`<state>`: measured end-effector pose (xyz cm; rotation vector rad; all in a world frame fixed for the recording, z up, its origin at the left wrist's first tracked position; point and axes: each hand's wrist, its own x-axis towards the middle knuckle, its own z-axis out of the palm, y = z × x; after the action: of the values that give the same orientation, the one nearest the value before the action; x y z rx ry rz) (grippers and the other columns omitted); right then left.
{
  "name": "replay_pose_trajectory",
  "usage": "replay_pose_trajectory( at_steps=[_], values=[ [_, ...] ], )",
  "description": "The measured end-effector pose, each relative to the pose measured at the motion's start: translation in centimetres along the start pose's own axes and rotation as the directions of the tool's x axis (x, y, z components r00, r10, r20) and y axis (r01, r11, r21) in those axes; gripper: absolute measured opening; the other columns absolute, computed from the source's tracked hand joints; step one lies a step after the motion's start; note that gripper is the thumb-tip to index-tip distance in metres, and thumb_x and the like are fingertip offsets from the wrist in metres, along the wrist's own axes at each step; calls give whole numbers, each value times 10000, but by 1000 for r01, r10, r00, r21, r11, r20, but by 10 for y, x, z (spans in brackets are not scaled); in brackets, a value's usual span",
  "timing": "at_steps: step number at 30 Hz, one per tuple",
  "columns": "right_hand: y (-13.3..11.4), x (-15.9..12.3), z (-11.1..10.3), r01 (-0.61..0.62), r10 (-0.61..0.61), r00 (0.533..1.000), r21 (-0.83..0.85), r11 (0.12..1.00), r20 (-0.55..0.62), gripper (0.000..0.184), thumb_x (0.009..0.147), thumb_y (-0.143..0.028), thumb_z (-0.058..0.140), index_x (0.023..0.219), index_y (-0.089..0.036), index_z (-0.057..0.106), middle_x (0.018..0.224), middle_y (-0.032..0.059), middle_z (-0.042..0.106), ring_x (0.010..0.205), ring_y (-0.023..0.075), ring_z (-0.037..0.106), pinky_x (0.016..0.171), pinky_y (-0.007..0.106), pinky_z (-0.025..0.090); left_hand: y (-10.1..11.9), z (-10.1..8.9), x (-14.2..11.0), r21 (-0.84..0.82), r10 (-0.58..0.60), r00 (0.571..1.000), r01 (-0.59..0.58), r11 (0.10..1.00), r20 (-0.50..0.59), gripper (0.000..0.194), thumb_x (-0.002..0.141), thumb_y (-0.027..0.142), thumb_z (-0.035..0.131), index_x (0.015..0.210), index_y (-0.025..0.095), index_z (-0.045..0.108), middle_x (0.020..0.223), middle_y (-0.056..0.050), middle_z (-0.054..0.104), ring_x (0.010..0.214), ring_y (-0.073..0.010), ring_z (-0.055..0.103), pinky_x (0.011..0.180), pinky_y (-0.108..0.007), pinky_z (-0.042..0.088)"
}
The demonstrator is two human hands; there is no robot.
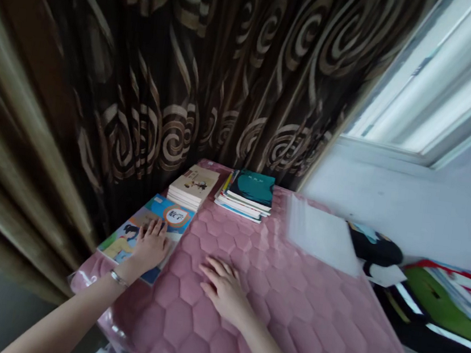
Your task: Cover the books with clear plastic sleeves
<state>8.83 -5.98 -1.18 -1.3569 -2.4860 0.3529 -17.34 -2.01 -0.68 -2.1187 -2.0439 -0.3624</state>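
Note:
My left hand, with a silver bracelet at its wrist, lies flat with fingers spread on a colourful textbook. The textbook has a blue cover with a cartoon figure and rests at the table's left edge. Palm down on the pink quilted tabletop, my right hand has its fingers stretched out and nothing in them. Just behind the textbook stands a stack of beige books. Right of that is another stack, topped by a teal book.
White sheets lie at the table's back right. Beyond the right edge are a black and green bag and some papers. A dark patterned curtain hangs behind the table, with a window at the upper right.

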Motion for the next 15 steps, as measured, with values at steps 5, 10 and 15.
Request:
replay_pose_trajectory(
  at_steps=[5, 10, 15],
  values=[
    [66, -44, -25, -217, 206, 966, -58, 974, -156, 349, 926, -340, 458, 1235, -349, 620, 1376, 33, 549, 1244, 250, 497, 1028, 484, 379, 82, 4, -13, -100, 257, 965, -252, 963, 41, 410, 886, 210, 439, 1260, 144, 596, 1404, -161, 517, 1286, -286, 490, 1054, -453, 404],
    [107, -66, -36, -256, 277, 912, 106, 961, -304, 315, 913, -314, 437, 1077, -277, 702, 1228, 62, 645, 1133, 226, 590, 972, 415, 452, 167, 14, -8, -169, 229, 972, -218, 961, 48, 416, 893, 230, 459, 1273, 109, 579, 1412, -195, 493, 1342, -346, 411, 1091, -532, 339],
    [138, -67, -47, -253, 380, 816, 321, 913, -436, 329, 907, -373, 414, 934, -227, 707, 973, 80, 728, 883, 210, 678, 816, 334, 524, 183, 24, 10, -285, 255, 967, -248, 926, -10, 398, 907, 235, 450, 1261, 107, 578, 1381, -191, 517, 1356, -332, 391, 1124, -568, 259]
  ],
)
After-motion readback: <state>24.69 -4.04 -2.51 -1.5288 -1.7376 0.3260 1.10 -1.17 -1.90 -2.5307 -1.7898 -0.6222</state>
